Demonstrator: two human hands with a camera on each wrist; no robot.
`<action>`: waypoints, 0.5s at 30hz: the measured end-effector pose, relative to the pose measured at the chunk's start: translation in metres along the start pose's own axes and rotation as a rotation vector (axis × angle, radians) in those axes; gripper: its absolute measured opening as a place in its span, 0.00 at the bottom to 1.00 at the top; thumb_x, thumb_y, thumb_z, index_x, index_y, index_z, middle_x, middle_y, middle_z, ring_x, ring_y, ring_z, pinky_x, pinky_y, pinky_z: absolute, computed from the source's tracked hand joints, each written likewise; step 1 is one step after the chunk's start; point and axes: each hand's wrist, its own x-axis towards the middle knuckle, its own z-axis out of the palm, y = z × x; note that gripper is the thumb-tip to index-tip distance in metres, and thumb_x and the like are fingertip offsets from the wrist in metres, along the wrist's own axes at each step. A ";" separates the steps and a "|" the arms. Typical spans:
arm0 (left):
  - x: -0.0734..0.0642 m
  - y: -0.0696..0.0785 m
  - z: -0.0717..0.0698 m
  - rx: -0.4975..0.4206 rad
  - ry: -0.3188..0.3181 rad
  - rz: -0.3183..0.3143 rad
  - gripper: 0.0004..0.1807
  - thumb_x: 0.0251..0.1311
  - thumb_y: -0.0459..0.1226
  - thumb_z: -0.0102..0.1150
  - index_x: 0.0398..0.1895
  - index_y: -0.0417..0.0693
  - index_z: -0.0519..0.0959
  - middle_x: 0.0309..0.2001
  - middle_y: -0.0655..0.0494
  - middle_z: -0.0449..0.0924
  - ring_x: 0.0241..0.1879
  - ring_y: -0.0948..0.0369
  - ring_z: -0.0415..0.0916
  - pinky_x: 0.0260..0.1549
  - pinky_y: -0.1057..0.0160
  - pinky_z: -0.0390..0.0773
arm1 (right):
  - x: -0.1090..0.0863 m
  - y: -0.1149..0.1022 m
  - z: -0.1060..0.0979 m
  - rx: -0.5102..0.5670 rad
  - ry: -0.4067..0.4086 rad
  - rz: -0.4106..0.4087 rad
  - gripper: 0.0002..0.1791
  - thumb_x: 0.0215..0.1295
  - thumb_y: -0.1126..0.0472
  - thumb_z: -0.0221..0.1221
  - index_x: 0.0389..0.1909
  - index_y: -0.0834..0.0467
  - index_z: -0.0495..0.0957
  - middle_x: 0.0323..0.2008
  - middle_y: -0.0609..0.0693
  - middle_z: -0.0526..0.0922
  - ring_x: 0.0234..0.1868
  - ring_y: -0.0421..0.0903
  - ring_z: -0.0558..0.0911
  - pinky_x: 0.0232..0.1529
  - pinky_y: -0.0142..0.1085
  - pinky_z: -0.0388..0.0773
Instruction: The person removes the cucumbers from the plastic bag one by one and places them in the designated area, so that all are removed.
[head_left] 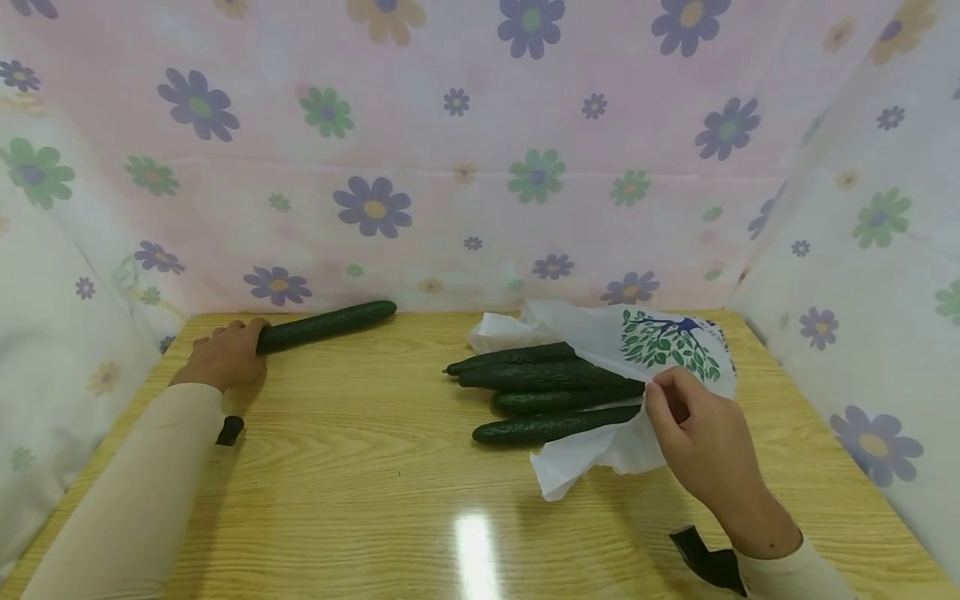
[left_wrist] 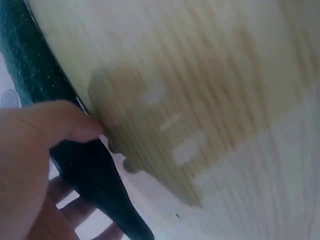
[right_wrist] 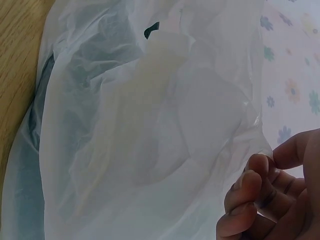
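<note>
At the table's far left, my left hand [head_left: 223, 354] grips one end of a dark green cucumber [head_left: 330, 326]. The left wrist view has the thumb across that cucumber [left_wrist: 85, 165], with fingers curled beneath. On the right, my right hand [head_left: 708, 437] pinches the edge of a white plastic bag [head_left: 592, 321] printed with a tree. Several more cucumbers [head_left: 540, 375] lie side by side, poking out of the bag's mouth to the left; their other ends are hidden inside it. In the right wrist view, thumb and forefinger hold the thin plastic [right_wrist: 200, 120].
The wooden table [head_left: 360, 500] carries everything. A flowered cloth [head_left: 450, 167] rises along its back edge and both sides. Dark straps [head_left: 708, 558] hang at the wrists, below the beige sleeves [head_left: 127, 500].
</note>
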 end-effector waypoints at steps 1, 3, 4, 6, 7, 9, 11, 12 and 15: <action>0.000 -0.001 0.000 -0.002 0.005 0.004 0.33 0.64 0.35 0.55 0.70 0.33 0.59 0.60 0.19 0.64 0.56 0.24 0.65 0.49 0.24 0.64 | 0.000 0.000 0.000 0.003 0.004 -0.004 0.04 0.69 0.65 0.59 0.33 0.55 0.78 0.17 0.40 0.71 0.15 0.30 0.62 0.18 0.25 0.59; -0.001 -0.001 0.001 -0.011 0.008 0.011 0.32 0.62 0.37 0.60 0.67 0.32 0.62 0.56 0.21 0.67 0.52 0.26 0.69 0.44 0.25 0.68 | 0.000 0.000 0.000 0.008 0.015 -0.016 0.04 0.69 0.66 0.59 0.32 0.56 0.78 0.17 0.40 0.71 0.15 0.30 0.62 0.18 0.25 0.60; -0.001 -0.001 0.001 -0.020 0.002 0.014 0.33 0.61 0.38 0.62 0.65 0.32 0.63 0.55 0.22 0.69 0.51 0.28 0.71 0.43 0.27 0.69 | 0.001 0.000 0.000 0.010 0.019 -0.024 0.05 0.68 0.66 0.59 0.32 0.56 0.78 0.17 0.40 0.71 0.15 0.29 0.62 0.19 0.25 0.59; -0.001 -0.003 0.003 -0.023 -0.003 0.028 0.34 0.60 0.41 0.65 0.63 0.32 0.64 0.55 0.24 0.70 0.48 0.31 0.75 0.40 0.30 0.73 | 0.001 0.000 0.000 0.008 0.026 -0.038 0.05 0.68 0.67 0.59 0.32 0.56 0.77 0.17 0.40 0.71 0.16 0.29 0.62 0.19 0.25 0.59; -0.002 -0.003 0.003 -0.026 -0.005 0.037 0.34 0.60 0.42 0.66 0.63 0.32 0.65 0.55 0.25 0.71 0.46 0.33 0.76 0.39 0.32 0.74 | 0.001 0.000 0.000 0.009 0.027 -0.040 0.05 0.68 0.67 0.58 0.32 0.56 0.77 0.16 0.40 0.70 0.15 0.29 0.62 0.18 0.25 0.59; -0.005 -0.005 0.004 -0.033 -0.005 0.058 0.34 0.61 0.44 0.66 0.62 0.32 0.65 0.55 0.26 0.73 0.44 0.37 0.79 0.36 0.37 0.77 | 0.001 -0.001 -0.001 0.010 0.025 -0.040 0.05 0.68 0.66 0.58 0.32 0.56 0.77 0.16 0.40 0.69 0.15 0.30 0.61 0.18 0.25 0.58; -0.008 -0.006 0.004 -0.037 -0.009 0.078 0.33 0.63 0.44 0.63 0.62 0.31 0.63 0.53 0.28 0.76 0.41 0.41 0.81 0.33 0.41 0.79 | 0.001 -0.001 -0.001 0.010 0.022 -0.037 0.05 0.69 0.66 0.58 0.32 0.56 0.77 0.16 0.40 0.69 0.15 0.30 0.61 0.18 0.25 0.58; -0.011 -0.005 0.004 -0.041 -0.011 0.087 0.33 0.65 0.44 0.62 0.63 0.31 0.62 0.51 0.29 0.77 0.39 0.43 0.82 0.32 0.44 0.79 | 0.001 -0.001 -0.001 0.012 0.022 -0.036 0.05 0.69 0.66 0.58 0.32 0.56 0.77 0.17 0.41 0.70 0.15 0.30 0.61 0.18 0.25 0.59; -0.019 -0.001 0.002 -0.054 -0.020 0.101 0.32 0.69 0.44 0.57 0.65 0.31 0.58 0.39 0.37 0.83 0.29 0.51 0.81 0.26 0.51 0.78 | 0.001 -0.001 -0.001 0.013 0.020 -0.035 0.05 0.69 0.66 0.58 0.32 0.56 0.77 0.17 0.41 0.71 0.15 0.30 0.62 0.18 0.25 0.59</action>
